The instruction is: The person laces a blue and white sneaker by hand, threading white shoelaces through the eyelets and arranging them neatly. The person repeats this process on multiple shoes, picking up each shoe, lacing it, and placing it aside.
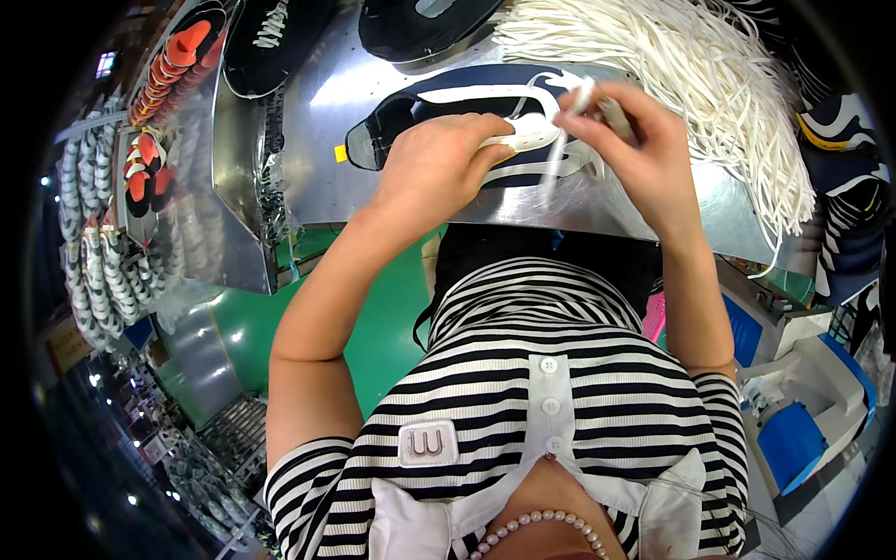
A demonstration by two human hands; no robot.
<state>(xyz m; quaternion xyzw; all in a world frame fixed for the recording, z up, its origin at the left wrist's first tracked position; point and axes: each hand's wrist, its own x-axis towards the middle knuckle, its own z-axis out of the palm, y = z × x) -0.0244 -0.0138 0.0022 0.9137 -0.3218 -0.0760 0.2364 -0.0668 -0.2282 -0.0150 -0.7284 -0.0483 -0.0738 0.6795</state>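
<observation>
A navy shoe upper (385,126) with white trim lies on the metal table in front of me. My left hand (434,161) is closed on its white eyelet strip (530,133), thumb and fingers pinching the edge. Just right of that strip, my right hand (646,147) has its fingers closed on a white shoelace (557,168). The lace hangs from the fingertips beside the strip and is smeared by motion. I cannot make out whether its end passes through an eyelet.
A large heap of white shoelaces (672,65) covers the table's back right. Black shoe uppers (271,47) lie at the back left. More striped uppers (849,177) are stacked at the far right. A blue and white machine (793,411) stands at lower right. The metal table (313,187) ends near my waist.
</observation>
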